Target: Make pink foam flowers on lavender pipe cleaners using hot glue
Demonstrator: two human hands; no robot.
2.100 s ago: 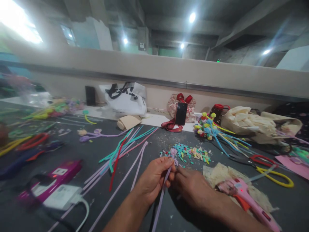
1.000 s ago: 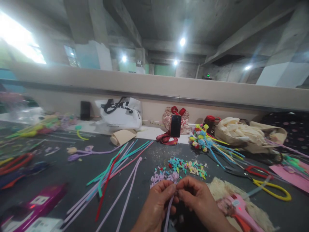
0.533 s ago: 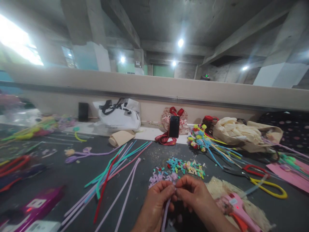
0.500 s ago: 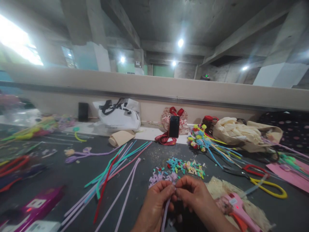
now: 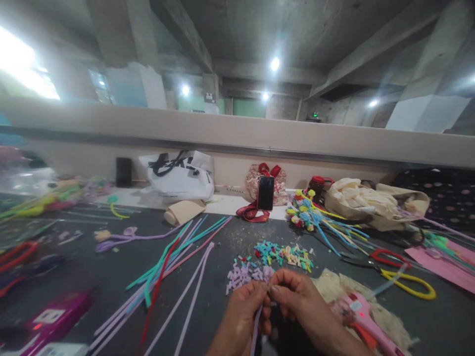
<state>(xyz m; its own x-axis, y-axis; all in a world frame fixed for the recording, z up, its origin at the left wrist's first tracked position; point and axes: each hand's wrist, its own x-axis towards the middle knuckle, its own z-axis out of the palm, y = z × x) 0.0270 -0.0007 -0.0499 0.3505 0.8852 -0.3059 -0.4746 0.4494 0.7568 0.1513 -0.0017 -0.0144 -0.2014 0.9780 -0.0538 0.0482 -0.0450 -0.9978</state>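
Observation:
Near the bottom centre, my left hand [image 5: 248,309] pinches a light purple fuzzy stem [image 5: 256,329], which hangs down below the fingers. My right hand [image 5: 295,299] touches the left at the fingertips, its thumb and forefinger pressed together at the top of the stem. A purple fuzzy bit [image 5: 267,272] shows just above the fingertips. What lies between the tips is too small to tell. Just beyond the hands are cut purple pieces [image 5: 241,277] and a pile of teal, cream and red pieces [image 5: 274,252].
Coloured stems [image 5: 163,269] lie to the left, beside a magenta device [image 5: 59,316]. On the right are a pink glue gun [image 5: 365,316] on a beige cloth [image 5: 389,321] and scissors [image 5: 408,284]. A phone [image 5: 265,193] stands at the back, near a flower bundle [image 5: 306,212].
The view has shifted slightly, so the table items appear a little further left. Both hands stay together at the purple stem, with only slight finger movement.

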